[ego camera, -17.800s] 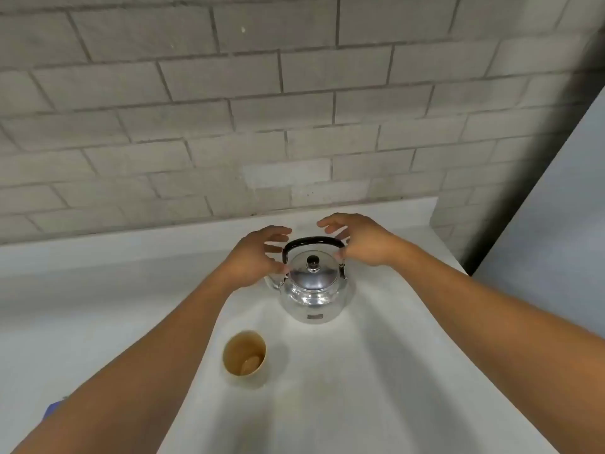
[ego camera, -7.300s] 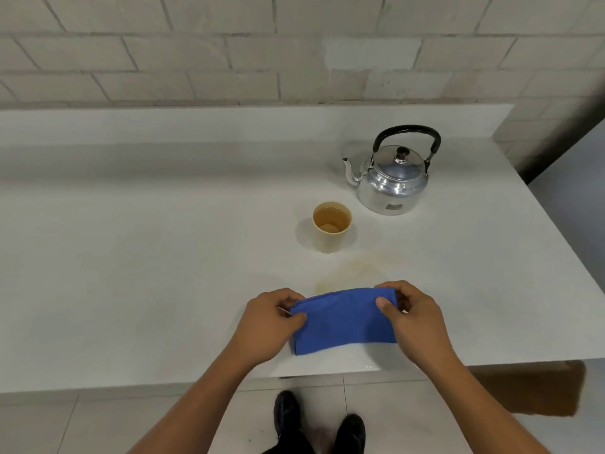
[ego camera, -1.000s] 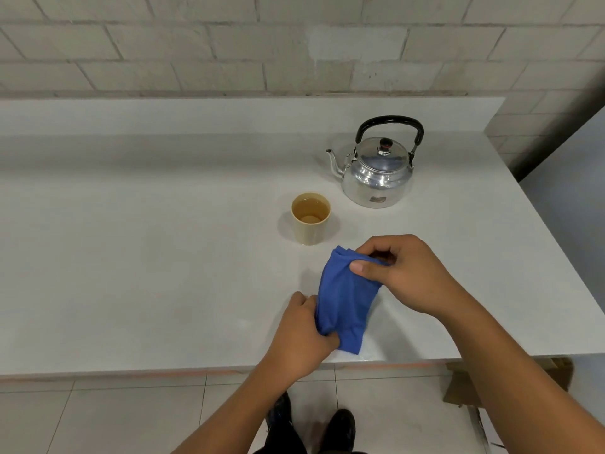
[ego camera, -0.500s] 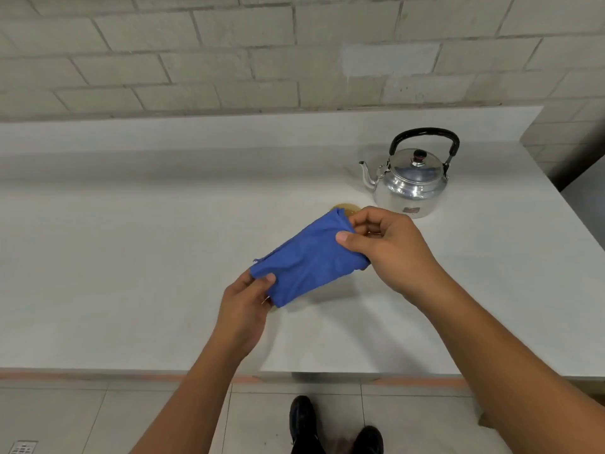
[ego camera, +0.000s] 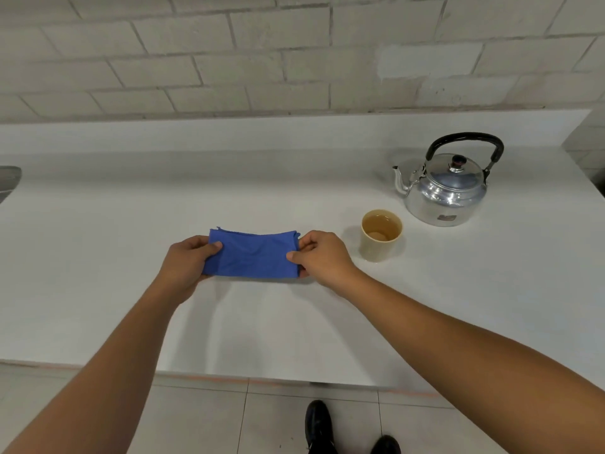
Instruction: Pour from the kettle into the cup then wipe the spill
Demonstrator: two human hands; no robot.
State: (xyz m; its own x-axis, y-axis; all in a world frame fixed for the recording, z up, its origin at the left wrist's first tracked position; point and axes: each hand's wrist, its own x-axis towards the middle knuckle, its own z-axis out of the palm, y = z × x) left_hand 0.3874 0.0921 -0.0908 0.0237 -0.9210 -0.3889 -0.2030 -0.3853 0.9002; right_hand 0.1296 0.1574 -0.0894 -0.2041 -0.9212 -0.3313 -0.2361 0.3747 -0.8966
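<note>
A folded blue cloth point(ego camera: 252, 253) lies flat on the white counter point(ego camera: 98, 273), stretched between both hands. My left hand point(ego camera: 188, 262) pinches its left end and my right hand point(ego camera: 319, 255) pinches its right end. To the right of my right hand stands a tan cup point(ego camera: 381, 235) with pale brown liquid inside. Behind the cup, further right, sits a shiny metal kettle point(ego camera: 447, 188) with a black handle, its spout pointing left. I can make out no wet patch on the counter.
A grey brick wall point(ego camera: 262, 60) rises behind the counter's low back ledge. The counter's front edge runs just below my forearms, with tiled floor and black shoes point(ego camera: 319, 424) beneath. A dark object point(ego camera: 8, 181) shows at the far left edge.
The cloth was held tilted in the air in front of the cup; it now lies flat and level on the counter, left of the cup, with both hands at its ends.
</note>
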